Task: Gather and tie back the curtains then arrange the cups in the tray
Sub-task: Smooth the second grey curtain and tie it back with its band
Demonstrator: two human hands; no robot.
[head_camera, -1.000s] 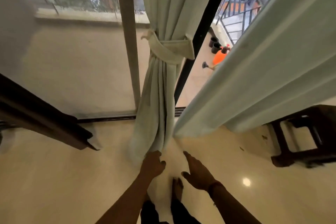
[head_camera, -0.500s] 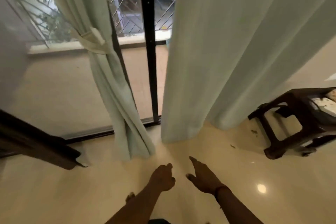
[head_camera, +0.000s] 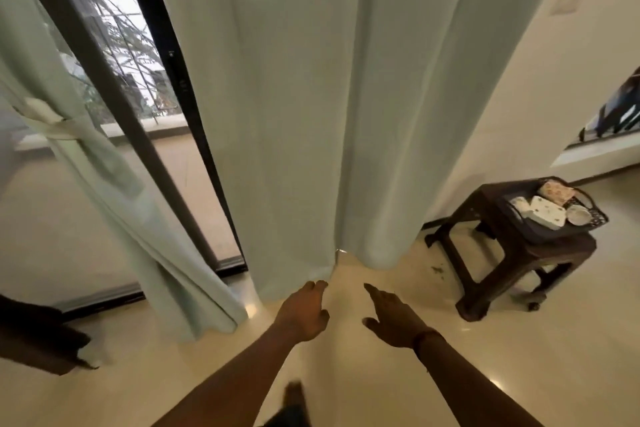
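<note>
Nothing held in either hand. Out in front, the left hand [head_camera: 304, 310], fingers loosely bent and a little apart, fingertips [head_camera: 317, 285] right at the bottom hem of the loose curtain [head_camera: 329, 97]; touching the cloth or just short of it, impossible to tell. Just to the right, the right hand [head_camera: 391, 315], clear of the cloth, fingers straight and close together, thumb spread to the side, pointing far and left toward the same hem. Round the right wrist, a thin dark wristband [head_camera: 425, 336].

Straight ahead, the loose curtain in broad pale green folds, untied, hem down near the floor [head_camera: 346, 374]. To its left a black door frame [head_camera: 180, 87], then glass with trees and railings beyond. Further left the tied curtain [head_camera: 114, 191], same pale cloth, gathered in high up by a light tie-back [head_camera: 59, 126], lower end fanned out on the floor.

On the right, well apart from both hands, a dark brown stool [head_camera: 568, 250] near the pale wall [head_camera: 519, 80]. On top of it a dark tray [head_camera: 535, 234] with white patterned cups [head_camera: 549, 213] crowded together in it, some seemingly on their sides; exact count hard to make out.

Near left, the corner of some dark furniture [head_camera: 34, 340]. At the near edge, between the forearms, a bare foot [head_camera: 292, 392] on the shiny cream floor.
</note>
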